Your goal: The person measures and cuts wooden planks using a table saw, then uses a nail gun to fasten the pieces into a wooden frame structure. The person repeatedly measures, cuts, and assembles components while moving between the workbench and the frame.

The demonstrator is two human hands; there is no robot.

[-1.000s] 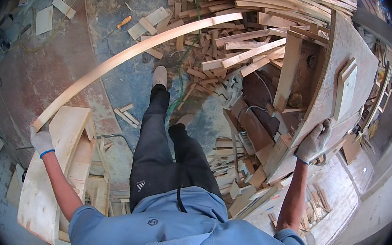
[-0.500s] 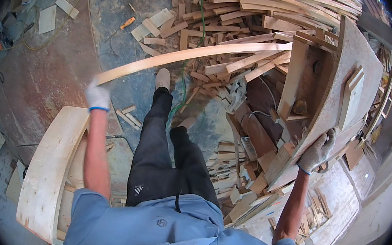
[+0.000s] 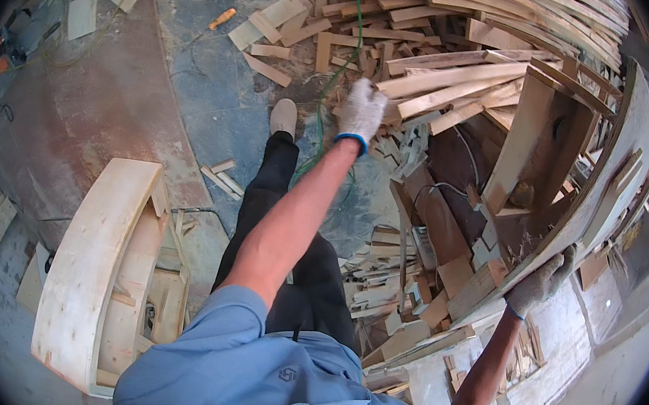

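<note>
Reaching far forward with the left hand (image 3: 362,111), white-gloved and blue-cuffed, to the near edge of the scrap heap (image 3: 438,25), right at the end of a long pale strip (image 3: 464,75) lying slantwise across the other offcuts. Cannot tell whether the fingers are shut round that end or only resting on it: only the back of the glove shows. Gripping with the right hand (image 3: 542,281), well apart from the left and low on the right, the lower edge of a big curved plywood panel (image 3: 622,155) that stands tilted on edge beside the heap.

Probably best done this way:
- Keep the right-hand grip firm and low on the panel; tilted like that, likely to swing or tip.
- Handle the strip by its very end, thumb under, and keep it flat and parallel with its neighbours on the heap.
- Mind the green hose (image 3: 335,85) running just beside the left wrist and past the forward shoe (image 3: 284,117); easy to snag.
- Stay square over both feet, not overstretched.
</note>
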